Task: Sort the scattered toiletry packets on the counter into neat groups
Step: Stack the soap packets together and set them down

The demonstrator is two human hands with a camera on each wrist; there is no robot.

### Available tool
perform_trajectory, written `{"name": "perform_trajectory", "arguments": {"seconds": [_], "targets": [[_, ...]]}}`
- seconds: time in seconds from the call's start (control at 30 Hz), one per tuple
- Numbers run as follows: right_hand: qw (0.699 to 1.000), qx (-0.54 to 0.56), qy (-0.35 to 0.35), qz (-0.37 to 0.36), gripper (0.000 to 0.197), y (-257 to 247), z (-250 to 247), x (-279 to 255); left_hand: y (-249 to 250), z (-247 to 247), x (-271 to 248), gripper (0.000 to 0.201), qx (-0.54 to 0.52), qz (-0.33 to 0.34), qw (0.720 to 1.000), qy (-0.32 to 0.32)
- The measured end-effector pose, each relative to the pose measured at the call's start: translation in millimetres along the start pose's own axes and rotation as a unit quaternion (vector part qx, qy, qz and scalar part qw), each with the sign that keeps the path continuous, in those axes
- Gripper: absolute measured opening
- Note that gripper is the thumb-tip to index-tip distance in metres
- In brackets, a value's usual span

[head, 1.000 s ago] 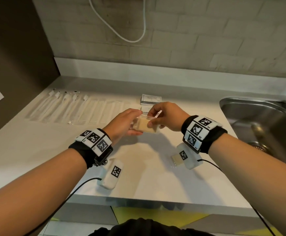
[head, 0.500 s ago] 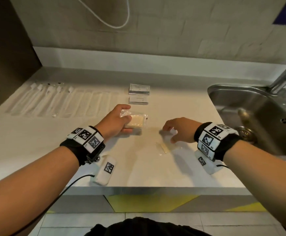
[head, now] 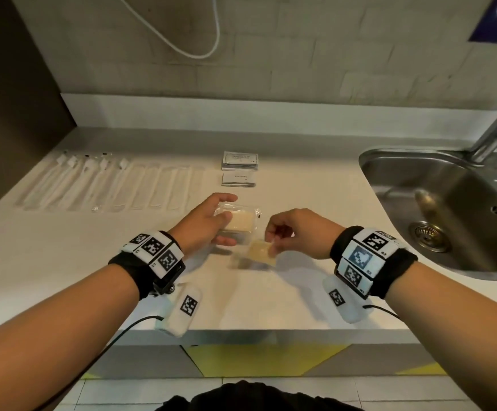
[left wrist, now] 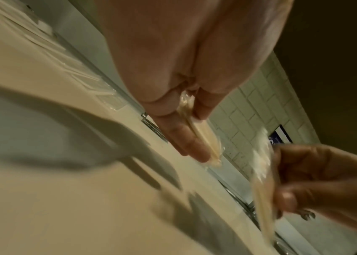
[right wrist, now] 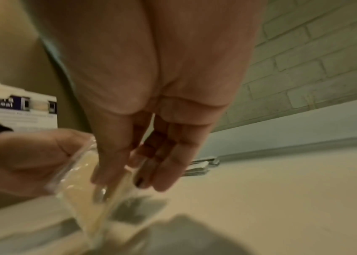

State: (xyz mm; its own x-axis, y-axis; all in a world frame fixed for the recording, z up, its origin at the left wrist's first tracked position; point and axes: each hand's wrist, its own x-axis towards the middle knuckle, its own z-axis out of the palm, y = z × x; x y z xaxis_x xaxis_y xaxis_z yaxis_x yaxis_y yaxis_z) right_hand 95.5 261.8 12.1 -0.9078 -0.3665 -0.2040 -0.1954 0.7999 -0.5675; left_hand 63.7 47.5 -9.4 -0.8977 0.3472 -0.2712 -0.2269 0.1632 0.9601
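Observation:
My left hand (head: 211,223) grips a stack of clear packets with tan pads (head: 239,219) above the middle of the counter (head: 63,262); the left wrist view shows the stack (left wrist: 203,138) edge-on between thumb and fingers. My right hand (head: 288,232) pinches one more tan-pad packet (head: 260,252) by its upper corner, just right of and below the stack. That packet hangs blurred in the left wrist view (left wrist: 262,189) and in the right wrist view (right wrist: 90,203). Two stacks of white printed sachets (head: 239,170) lie behind the hands.
A row of several long clear-wrapped packets (head: 108,185) lies along the counter's back left. A steel sink (head: 454,215) with a tap sits at the right. A dark panel (head: 10,114) bounds the left side. A white cable (head: 193,40) hangs on the brick wall.
My right hand let go of the stack, reached down to the counter for a loose tan-pad packet, and now lifts it toward the stack in my left hand.

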Motion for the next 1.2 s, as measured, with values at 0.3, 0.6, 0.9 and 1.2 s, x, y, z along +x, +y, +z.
{"name": "perform_trajectory", "arguments": {"seconds": [0.3,0.6,0.9,1.2], "targets": [[0.991,0.09,0.097,0.01,0.049,-24.3,-17.5,21.7,15.6,-5.5,-3.3,0.024,-0.084,-0.025,0.996,-0.007],[0.994,-0.005,0.11,-0.027,0.05,-45.1,-16.6,40.5,8.8,-13.0,-3.4,0.029,-0.033,-0.02,0.999,-0.016],[0.999,-0.051,0.001,0.014,0.062,-41.0,-6.3,48.8,-3.7,-29.8,-1.7,0.05,0.029,0.053,0.997,-0.054],[0.979,-0.204,-0.015,0.007,0.04,-45.1,27.9,48.2,-19.0,-37.1,-0.2,0.035,0.38,0.099,0.917,-0.073]]}}
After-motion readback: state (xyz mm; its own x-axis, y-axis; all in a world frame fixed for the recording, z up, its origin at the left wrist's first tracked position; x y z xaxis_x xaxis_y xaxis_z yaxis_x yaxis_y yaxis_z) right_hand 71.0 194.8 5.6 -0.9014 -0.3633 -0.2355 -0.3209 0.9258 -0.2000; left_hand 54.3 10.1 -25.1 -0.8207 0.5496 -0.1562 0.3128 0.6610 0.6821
